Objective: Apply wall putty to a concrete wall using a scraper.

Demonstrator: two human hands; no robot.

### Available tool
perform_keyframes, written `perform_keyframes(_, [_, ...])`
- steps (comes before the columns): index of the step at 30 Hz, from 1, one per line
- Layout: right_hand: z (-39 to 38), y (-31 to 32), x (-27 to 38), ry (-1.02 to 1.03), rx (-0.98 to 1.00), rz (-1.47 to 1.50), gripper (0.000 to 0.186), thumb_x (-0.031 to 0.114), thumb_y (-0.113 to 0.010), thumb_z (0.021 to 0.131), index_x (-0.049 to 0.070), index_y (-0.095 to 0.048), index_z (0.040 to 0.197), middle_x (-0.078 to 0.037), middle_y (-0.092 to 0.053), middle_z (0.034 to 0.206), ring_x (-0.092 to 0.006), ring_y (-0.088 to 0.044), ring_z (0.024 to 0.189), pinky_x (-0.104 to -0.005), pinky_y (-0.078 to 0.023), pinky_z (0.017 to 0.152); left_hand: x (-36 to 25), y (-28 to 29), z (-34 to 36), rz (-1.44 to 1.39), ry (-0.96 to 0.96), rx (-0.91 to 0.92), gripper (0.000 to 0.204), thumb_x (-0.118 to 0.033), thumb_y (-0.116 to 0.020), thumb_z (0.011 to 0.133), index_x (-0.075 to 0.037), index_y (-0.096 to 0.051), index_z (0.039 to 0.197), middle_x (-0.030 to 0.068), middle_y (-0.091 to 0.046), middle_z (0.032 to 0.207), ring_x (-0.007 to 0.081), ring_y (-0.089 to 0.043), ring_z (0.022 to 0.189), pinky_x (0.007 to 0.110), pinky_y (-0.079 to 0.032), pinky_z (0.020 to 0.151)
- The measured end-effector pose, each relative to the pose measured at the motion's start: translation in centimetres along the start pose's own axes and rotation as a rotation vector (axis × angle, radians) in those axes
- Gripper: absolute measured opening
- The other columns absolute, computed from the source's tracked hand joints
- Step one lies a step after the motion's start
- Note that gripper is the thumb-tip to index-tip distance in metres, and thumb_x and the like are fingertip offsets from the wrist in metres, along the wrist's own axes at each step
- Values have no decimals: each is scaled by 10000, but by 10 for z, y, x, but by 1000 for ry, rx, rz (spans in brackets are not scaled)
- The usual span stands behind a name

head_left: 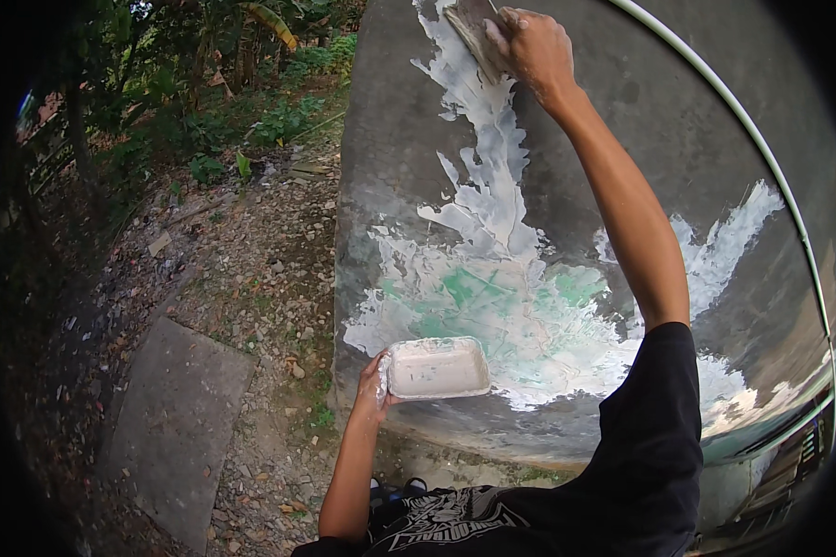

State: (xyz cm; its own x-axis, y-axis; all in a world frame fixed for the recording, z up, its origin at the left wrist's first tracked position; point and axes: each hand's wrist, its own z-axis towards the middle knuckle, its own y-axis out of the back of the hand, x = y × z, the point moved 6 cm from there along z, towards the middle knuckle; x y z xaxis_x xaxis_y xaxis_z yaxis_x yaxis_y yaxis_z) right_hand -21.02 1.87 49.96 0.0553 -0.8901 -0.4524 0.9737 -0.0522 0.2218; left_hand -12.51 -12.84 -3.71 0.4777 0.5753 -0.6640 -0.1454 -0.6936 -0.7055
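High on the dark grey wall [613,148], my right hand [537,54] grips a wide putty knife [478,35], its blade against the surface. Beneath the blade runs a strip of wet-looking white putty [502,176], broadening into a patch with pale green areas [478,288] lower down. My left hand [373,385] is closed on the left end of a white rectangular tub [439,395], held level low in front of the patch. Inside the tub is off-white paste with small greenish specks. Whitish smears mark both hands.
A white pipe [748,121] curves down the wall's right side. Left of the wall's edge lies stony ground [260,278] with a flat grey slab [181,427]. Plants and trees [279,121] stand beyond. My feet [413,485] are at the wall's base.
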Motion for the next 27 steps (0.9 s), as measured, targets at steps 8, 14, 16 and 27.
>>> perform_keyframes(8, [-29,11,9,-9,-54,335,351,284,-653,840,-24,-531,725,-208,-456,608,-317,-338,522,-389,-353,504,0,-8,-3,33,25,11,455,-279,-586,889,-55,-499,1275,125,-645,1074,234,-689,849,402,-614,616])
perform_keyframes(14, [-62,-12,-15,-229,93,203,375,335,-615,858,-7,-552,718,-196,-596,682,-397,-574,665,-448,-452,590,20,3,8,-17,44,13,433,-277,-579,899,-62,-498,1267,127,-641,1079,238,-687,858,408,-615,624])
perform_keyframes(16, [-68,-15,-28,-255,83,153,387,352,-613,860,1,-549,710,-191,-602,682,-394,-578,662,-451,-453,580,21,-2,9,-9,56,21,422,-277,-576,903,-64,-502,1261,125,-642,1078,238,-687,860,409,-615,622])
perform_keyframes(27, [-79,4,-42,-289,5,36,437,407,-629,848,16,-548,669,-166,-587,645,-371,-554,599,-433,-437,546,21,-1,5,-22,52,56,392,-265,-561,915,-81,-516,1259,104,-656,1060,229,-691,848,398,-614,618])
